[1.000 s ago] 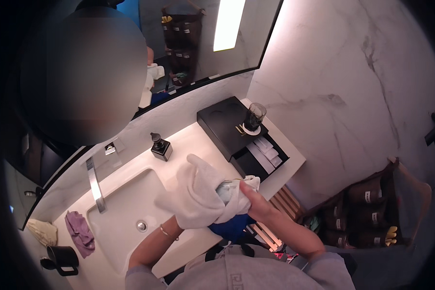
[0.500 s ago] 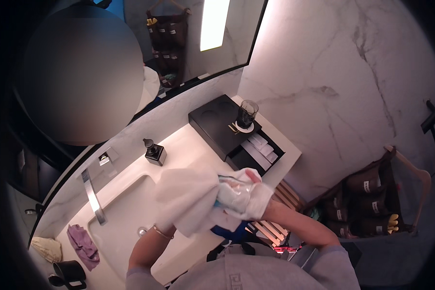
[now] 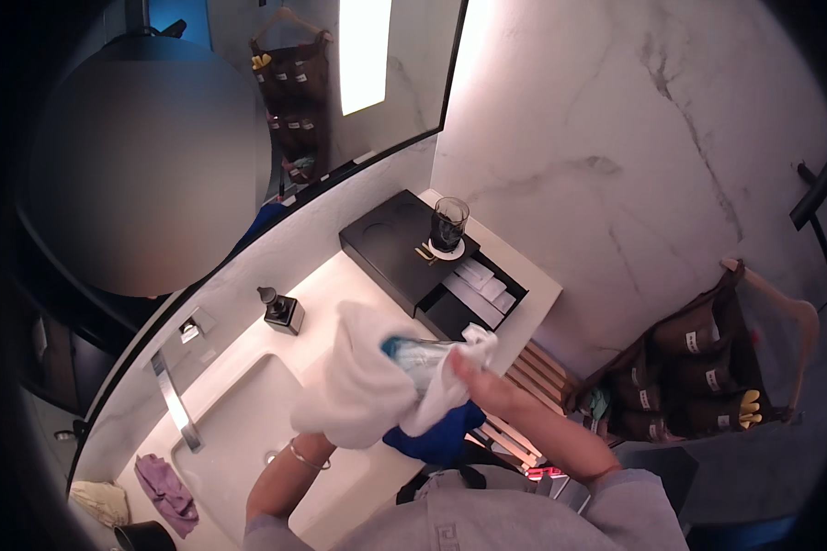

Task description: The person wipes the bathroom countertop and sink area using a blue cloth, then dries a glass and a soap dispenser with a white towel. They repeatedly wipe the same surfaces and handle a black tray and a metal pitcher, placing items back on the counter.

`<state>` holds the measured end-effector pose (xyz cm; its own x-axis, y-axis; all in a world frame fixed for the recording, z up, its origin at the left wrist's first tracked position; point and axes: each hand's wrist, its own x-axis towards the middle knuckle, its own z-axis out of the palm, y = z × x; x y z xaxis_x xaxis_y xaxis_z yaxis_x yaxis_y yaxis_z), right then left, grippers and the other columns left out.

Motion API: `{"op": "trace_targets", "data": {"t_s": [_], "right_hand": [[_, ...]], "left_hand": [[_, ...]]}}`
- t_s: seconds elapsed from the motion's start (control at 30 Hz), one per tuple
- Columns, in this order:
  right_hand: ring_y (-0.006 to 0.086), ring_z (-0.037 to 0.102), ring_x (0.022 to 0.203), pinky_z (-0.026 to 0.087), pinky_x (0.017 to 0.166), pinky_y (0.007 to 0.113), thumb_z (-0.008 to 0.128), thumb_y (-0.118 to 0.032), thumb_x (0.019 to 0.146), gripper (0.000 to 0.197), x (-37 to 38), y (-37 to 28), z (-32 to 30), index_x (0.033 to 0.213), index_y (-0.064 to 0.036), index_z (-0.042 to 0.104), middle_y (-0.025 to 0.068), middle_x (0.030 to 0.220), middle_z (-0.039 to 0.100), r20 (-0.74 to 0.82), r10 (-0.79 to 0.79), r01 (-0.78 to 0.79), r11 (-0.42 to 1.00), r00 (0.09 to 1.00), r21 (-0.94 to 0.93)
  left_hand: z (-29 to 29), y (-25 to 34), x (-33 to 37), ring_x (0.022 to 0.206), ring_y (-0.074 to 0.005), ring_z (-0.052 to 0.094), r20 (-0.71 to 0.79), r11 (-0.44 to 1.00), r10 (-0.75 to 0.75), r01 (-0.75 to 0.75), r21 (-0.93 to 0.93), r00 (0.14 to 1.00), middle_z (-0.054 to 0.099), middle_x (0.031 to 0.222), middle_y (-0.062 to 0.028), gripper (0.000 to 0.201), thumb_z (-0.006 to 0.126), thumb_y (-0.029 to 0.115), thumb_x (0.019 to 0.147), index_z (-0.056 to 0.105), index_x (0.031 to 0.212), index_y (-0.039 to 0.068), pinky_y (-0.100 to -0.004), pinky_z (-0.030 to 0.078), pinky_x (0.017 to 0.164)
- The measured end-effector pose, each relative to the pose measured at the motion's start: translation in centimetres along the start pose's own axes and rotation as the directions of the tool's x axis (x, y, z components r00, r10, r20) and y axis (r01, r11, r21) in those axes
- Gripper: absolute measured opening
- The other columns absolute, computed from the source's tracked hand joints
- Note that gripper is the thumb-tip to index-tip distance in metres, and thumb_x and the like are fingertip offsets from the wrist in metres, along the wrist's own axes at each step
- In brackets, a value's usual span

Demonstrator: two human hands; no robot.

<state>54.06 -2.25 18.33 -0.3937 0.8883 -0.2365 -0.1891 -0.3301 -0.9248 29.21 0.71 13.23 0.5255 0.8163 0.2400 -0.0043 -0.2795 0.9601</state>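
Observation:
A white cloth [image 3: 354,386] is bunched over my left hand, hiding its fingers; only the wrist and a bracelet [image 3: 311,455] show below it. My right hand [image 3: 471,375] pinches the cloth's right side, its fingers closed and partly smeared by motion. Between the two hands, a clear, shiny object [image 3: 423,354] with a blue patch peeks out of the folds; its kind is not plain, though it looks like glass or clear plastic. Both hands are above the front of the white counter, right of the basin. A blue cloth [image 3: 436,436] hangs just under them.
A white basin [image 3: 239,386] with a wall tap [image 3: 176,404] lies left. Behind are a black pump bottle [image 3: 283,312] and a black box [image 3: 386,243] bearing a dark glass [image 3: 449,225]. A purple cloth [image 3: 167,496] lies at left. A brown pocket organiser [image 3: 685,376] hangs right.
The white cloth has shifted and risen at the left, and its folds now cover more of the clear object. My right hand has moved up and left. The view has turned slightly.

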Motion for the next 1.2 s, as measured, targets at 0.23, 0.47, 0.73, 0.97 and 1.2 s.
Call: {"op": "trace_targets", "data": {"t_s": [0.23,0.47,0.73,0.97,1.2], "right_hand": [[0.0185,0.047,0.124,0.029,0.112,0.036,0.055,-0.040,0.094,0.053,-0.3,-3.0,2.2,0.134,-0.0055,0.044,0.0060,0.129,0.056,0.203,-0.211,0.278,0.874,0.956,-0.400],[0.0132,0.059,0.098,0.046,0.089,0.030,0.059,-0.033,0.095,0.037,-0.4,-3.1,2.8,0.117,-0.0027,0.056,0.0033,0.108,0.062,-0.042,-0.134,0.139,0.973,0.990,0.183],[0.0366,0.055,0.113,0.037,0.103,0.051,0.059,-0.052,0.085,0.069,-1.2,-2.1,0.6,0.133,-0.0041,0.047,0.0164,0.128,0.056,0.365,0.142,-0.378,0.569,0.920,0.731],[0.0260,0.055,0.118,0.041,0.106,0.037,0.056,-0.052,0.090,0.074,-5.5,-3.4,-1.2,0.144,-0.0053,0.036,0.0132,0.137,0.050,0.540,0.039,-0.501,0.434,0.841,0.748],[0.0184,0.050,0.123,0.032,0.110,0.033,0.057,-0.045,0.094,0.066,-5.5,-3.3,-1.1,0.146,-0.0123,0.033,0.0072,0.139,0.049,0.400,0.387,-0.556,0.620,0.831,0.554]], "left_hand": [[-1.8,1.5,-0.8,0.121,-0.0231,0.049,0.076,0.998,-0.017,0.013,0.057,0.997,0.050,0.133,-0.0107,0.050,0.064,0.021,0.090,0.047,0.134,0.004,-0.0339,0.039,0.103],[-1.4,1.0,-1.5,0.118,-0.0235,0.052,0.036,0.997,-0.021,0.019,0.069,0.999,0.053,0.130,-0.0101,0.049,0.065,0.022,0.089,0.050,0.131,0.005,-0.0337,0.041,0.100],[1.4,-1.7,-0.4,0.115,-0.0239,0.054,-0.024,0.996,0.022,-0.020,0.092,0.999,0.056,0.126,-0.0094,0.047,0.066,0.024,0.087,0.053,0.129,0.006,-0.0336,0.043,0.097],[-4.0,3.7,-1.8,0.085,-0.0209,0.068,0.244,0.478,-0.767,0.274,0.834,0.594,0.069,0.096,-0.0088,0.034,0.059,0.035,0.093,0.066,0.111,0.007,-0.0374,0.054,0.075],[4.7,7.7,3.5,0.095,-0.0232,0.063,0.441,0.483,-0.664,0.796,-0.364,0.604,0.055,0.122,-0.0079,0.064,0.034,0.062,0.096,0.041,0.134,0.012,-0.0312,0.056,0.056]]}}
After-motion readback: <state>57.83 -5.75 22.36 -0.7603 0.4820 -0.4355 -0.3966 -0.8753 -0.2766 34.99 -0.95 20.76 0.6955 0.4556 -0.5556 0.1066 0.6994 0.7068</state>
